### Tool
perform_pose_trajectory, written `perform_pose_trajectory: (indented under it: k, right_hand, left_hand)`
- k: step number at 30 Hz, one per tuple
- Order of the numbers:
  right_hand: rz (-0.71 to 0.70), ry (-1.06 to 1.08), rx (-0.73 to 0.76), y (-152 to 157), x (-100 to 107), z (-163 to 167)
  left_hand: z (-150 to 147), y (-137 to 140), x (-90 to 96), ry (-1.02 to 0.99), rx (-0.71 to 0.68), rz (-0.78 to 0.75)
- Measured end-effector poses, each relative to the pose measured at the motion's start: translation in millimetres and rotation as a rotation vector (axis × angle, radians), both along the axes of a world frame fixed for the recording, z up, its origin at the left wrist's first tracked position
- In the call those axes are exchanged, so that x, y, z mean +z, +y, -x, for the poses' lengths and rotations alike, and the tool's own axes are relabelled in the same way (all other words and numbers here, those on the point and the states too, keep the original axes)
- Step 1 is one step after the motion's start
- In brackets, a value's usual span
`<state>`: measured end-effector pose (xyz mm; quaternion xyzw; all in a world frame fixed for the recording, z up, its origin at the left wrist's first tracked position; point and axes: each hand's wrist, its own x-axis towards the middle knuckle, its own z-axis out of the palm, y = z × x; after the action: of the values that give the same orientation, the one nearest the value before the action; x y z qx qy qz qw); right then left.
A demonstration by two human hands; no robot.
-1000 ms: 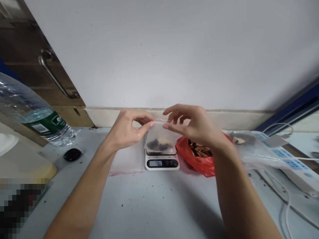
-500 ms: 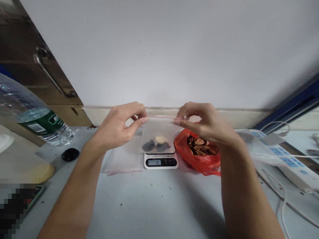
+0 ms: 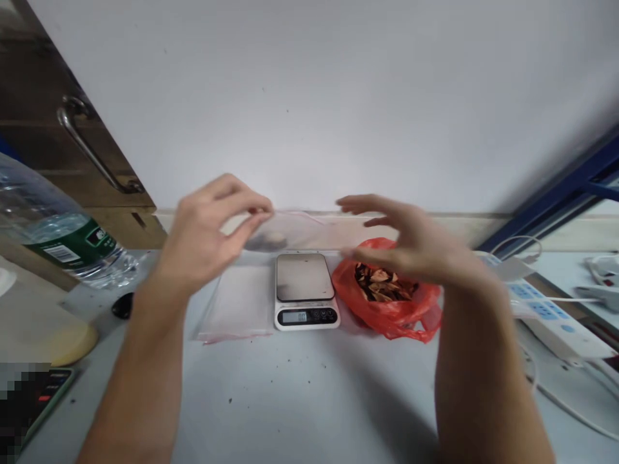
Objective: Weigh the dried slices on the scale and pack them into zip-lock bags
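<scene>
My left hand [image 3: 213, 229] pinches one top corner of a clear zip bag [image 3: 302, 225], which is blurred and tilted, with dark pieces and a pale one inside. My right hand [image 3: 401, 235] holds nothing; its thumb and fingers are apart, above a red plastic bag [image 3: 387, 312]. Dried brown slices [image 3: 384, 281] fill that red bag's mouth. Between my hands a small white digital scale [image 3: 305, 277] stands on the table, its plate bare and its display reading about 0.0. Flat zip bags [image 3: 239, 303] lie left of the scale.
A large water bottle [image 3: 72, 238] and a black cap [image 3: 122, 305] are at the left, near a jug-like container [image 3: 43, 316]. A phone-like device [image 3: 48, 393] lies front left. At the right are a white power strip [image 3: 551, 309] and cables. A wall [image 3: 309, 96] rises behind.
My right hand has let go of the zip bag and opened. My left hand has moved the bag left and up, away from above the scale, uncovering its plate.
</scene>
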<state>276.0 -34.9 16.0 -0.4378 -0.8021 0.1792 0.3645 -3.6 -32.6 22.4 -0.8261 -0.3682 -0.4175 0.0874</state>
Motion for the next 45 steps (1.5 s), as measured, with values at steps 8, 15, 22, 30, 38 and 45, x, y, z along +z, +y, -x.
perform_pose_trajectory:
  k: [8, 15, 22, 30, 38, 45]
  right_hand:
    - [0.172, -0.259, 0.033, -11, 9, -10]
    - [-0.299, -0.158, -0.517, -38, -9, -119]
    - [0.021, -0.469, -0.386, -57, -84, -180]
    - [-0.089, -0.315, -0.464, -49, -42, -126]
    - [0.547, -0.811, -0.362, 1, -46, -30]
    - [0.630, -0.878, -0.350, 22, -56, -17]
  left_hand:
    - [-54, -8, -18.5, -0.038, -0.139, -0.110]
    - [-75, -2, -33.8, 0.094, -0.339, 0.038]
    - [-85, -1, -41.8, 0.195, -0.345, 0.196]
    - [-82, 3, -39.9, 0.285, -0.321, 0.398]
    - [-76, 4, -42.4, 0.289, -0.295, 0.470]
    - [-73, 7, -42.2, 0.274, -0.279, 0.478]
